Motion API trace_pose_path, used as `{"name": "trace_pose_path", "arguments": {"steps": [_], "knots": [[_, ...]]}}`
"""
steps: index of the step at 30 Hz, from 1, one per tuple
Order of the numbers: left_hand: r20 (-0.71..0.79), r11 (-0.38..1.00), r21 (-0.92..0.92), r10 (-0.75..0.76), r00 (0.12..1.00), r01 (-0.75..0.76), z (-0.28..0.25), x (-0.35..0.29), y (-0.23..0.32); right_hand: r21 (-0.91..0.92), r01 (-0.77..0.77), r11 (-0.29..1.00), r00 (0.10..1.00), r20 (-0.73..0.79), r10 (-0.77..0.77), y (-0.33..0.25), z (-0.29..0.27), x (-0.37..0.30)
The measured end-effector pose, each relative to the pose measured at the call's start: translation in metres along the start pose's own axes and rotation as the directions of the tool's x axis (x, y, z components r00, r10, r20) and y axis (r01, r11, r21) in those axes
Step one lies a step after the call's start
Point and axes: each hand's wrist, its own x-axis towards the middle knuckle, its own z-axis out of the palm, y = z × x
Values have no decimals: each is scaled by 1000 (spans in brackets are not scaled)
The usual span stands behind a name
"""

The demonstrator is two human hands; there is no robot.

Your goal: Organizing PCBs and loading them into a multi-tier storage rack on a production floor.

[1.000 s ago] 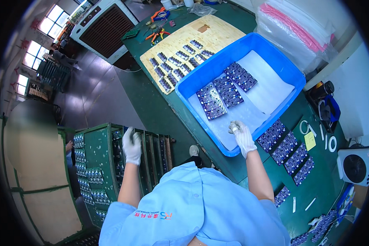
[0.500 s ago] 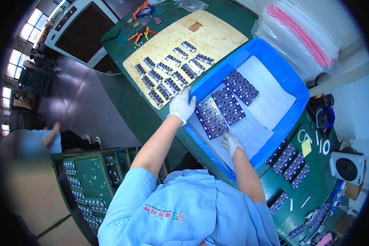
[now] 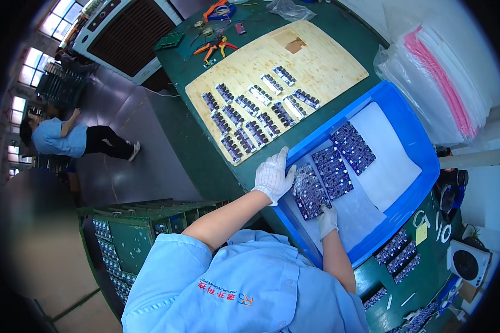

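White gloves cover both my hands. In a blue plastic tub [image 3: 414,105] lie three purple circuit board panels. The nearest circuit board panel [image 3: 310,195] lies between my hands. My left hand [image 3: 273,178] rests at the tub's left rim, fingers stretched out and thumb toward that panel's upper left corner. My right hand [image 3: 328,221] is closed on the panel's lower edge, thumb on top; the fingertips beneath are hidden. Farther right in the tub are a middle circuit board panel [image 3: 333,173] and a far circuit board panel [image 3: 354,149]. White foam sheet [image 3: 391,158] lines the tub.
A wooden board [image 3: 330,58] on the green table bears several small circuit boards [image 3: 255,133]. Pliers [image 3: 214,49] lie beyond it. Wrapped white and pink foam sheets [image 3: 436,83] stand at the right. More purple panels [image 3: 400,258] lie right of the tub. A person [image 3: 61,136] walks at far left.
My view has shifted, so the table and tub appear lower and farther right. My right hand has closed on the nearest panel's lower edge. The background person shows more fully.
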Motion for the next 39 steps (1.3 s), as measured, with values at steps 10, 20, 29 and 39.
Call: {"name": "trace_pose_path", "arguments": {"steps": [10,20,29,39], "knots": [[1,999,20,27,1000,-27,-5,7,3,-100,33,994,999,-39,-38,-7,16,-19],[32,1000,22,-3,999,2,-9,-2,7,-165,127,978,987,124,-107,15,-10,-9],[4,1000,-12,17,1000,-17,-13,3,11,-648,155,745,988,97,-121,-10,0,-6],[-12,997,50,59,998,-58,4,3,-4,-237,14,971,990,-134,-47,-31,-40,25]]}}
